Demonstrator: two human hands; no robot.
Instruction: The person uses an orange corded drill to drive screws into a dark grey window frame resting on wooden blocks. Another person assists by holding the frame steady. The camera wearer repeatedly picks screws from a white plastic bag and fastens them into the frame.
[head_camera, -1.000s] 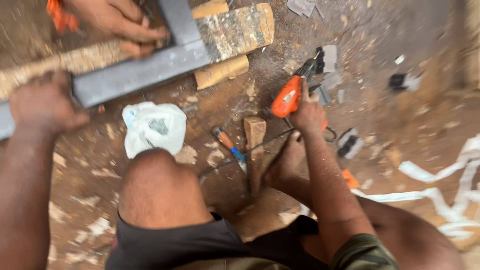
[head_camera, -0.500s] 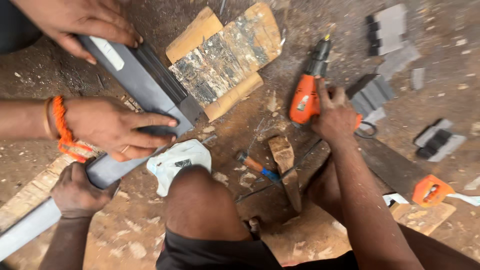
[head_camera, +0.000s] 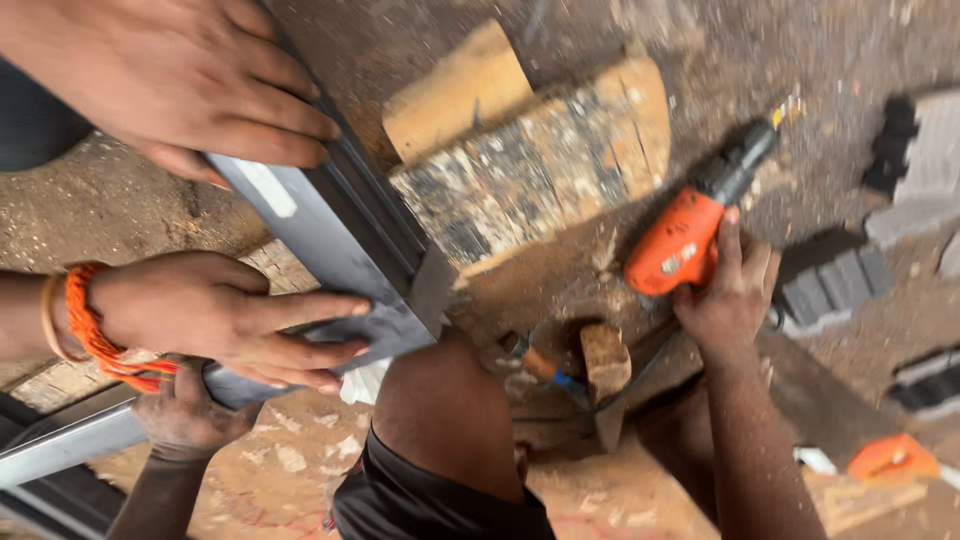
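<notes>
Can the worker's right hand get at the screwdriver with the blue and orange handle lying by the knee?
Probably yes. The right hand holds the orange drill, so it would have to put that down first. The screwdriver lies on open ground beside a wood block, nothing covering it.

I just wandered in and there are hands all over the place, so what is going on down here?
The person wearing the camera sits on the dusty floor. Their right hand grips an orange power drill lying on the ground beside a worn wooden block. Their left hand clasps a long grey metal frame piece from below. Another person's two hands, one with an orange wrist band, press down on the same piece. A screwdriver lies near the knee.
</notes>
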